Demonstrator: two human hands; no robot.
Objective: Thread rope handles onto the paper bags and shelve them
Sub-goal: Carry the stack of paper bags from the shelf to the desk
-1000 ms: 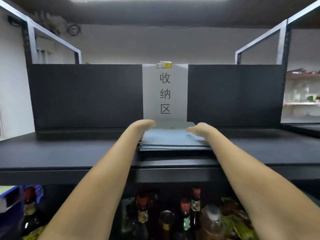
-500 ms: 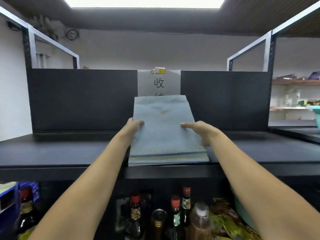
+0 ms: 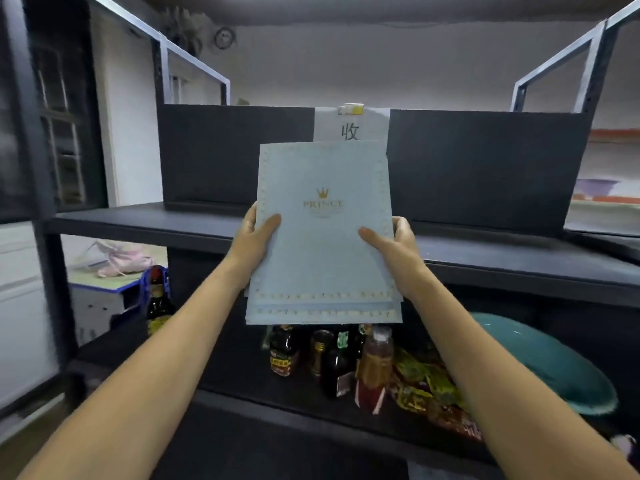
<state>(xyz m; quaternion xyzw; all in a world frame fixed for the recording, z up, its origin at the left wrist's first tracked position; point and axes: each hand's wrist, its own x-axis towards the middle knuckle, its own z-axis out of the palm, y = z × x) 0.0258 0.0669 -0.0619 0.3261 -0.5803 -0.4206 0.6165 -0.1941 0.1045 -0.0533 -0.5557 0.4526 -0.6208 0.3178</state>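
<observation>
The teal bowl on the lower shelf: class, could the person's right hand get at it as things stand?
Probably not yet: the right hand grips the paper bags together with the left hand. The path down to the teal bowl looks open.

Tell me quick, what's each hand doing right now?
Left hand: grips the left edge of the stack of flat blue paper bags.
Right hand: grips its right edge.

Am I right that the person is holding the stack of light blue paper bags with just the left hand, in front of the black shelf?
Not quite: the head view shows both hands holding the stack of light blue paper bags, left hand and right hand, in front of the black shelf.
</observation>
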